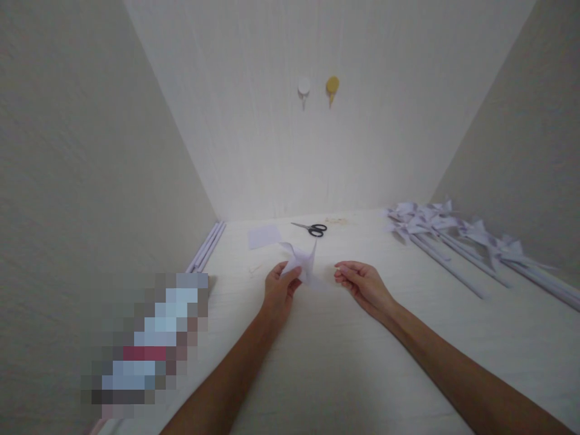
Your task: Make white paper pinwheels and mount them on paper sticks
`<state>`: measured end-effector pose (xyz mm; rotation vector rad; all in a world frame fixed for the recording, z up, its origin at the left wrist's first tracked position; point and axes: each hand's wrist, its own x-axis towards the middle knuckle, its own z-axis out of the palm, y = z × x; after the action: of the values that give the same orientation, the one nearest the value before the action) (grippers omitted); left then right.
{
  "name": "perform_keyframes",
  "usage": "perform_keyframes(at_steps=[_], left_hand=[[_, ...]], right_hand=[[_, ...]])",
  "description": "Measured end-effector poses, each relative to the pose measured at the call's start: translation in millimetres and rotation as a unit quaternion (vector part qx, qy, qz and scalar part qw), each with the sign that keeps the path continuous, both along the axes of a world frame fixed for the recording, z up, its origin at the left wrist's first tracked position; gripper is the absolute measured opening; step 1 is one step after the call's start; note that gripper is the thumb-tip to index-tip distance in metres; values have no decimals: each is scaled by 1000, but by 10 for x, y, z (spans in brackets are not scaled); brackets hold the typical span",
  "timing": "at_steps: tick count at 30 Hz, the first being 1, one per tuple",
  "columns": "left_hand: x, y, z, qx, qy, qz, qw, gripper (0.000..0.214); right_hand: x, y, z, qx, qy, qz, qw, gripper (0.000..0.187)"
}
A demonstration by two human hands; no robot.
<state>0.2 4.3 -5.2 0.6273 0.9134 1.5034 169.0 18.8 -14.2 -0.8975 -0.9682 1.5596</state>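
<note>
A pale lilac paper pinwheel, its blades folded and standing out at the corners, is gripped between the thumb and fingers of my left hand. Just to the right, apart from the pinwheel, my right hand is closed in a pinch. A tiny pale tip shows at its fingertips, too small to name. Beyond the left hand a flat square of lilac paper lies on the white table. Scissors with black handles rest behind the pinwheel.
Several finished pinwheels on paper sticks lie along the right. Rolled paper sticks sit at the left wall, beside a blurred-out object. Thin tan bits lie near the scissors. Two hooks hang on the back wall.
</note>
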Motion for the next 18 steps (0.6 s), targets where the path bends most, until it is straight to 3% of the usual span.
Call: perform_keyframes(at_steps=[7,13,18], left_hand=[[151,25,-63,-3,78,77,994,25],[265,64,-52,-28,136,122,983,26],[252,33,-49,-21,154,111,982,26]], right_hand=[[-49,-50,91,23,38,50,998,10],[-44,-65,95,-49,92,80,991,12],[-30,-73,115,-74,150,131,977,23]])
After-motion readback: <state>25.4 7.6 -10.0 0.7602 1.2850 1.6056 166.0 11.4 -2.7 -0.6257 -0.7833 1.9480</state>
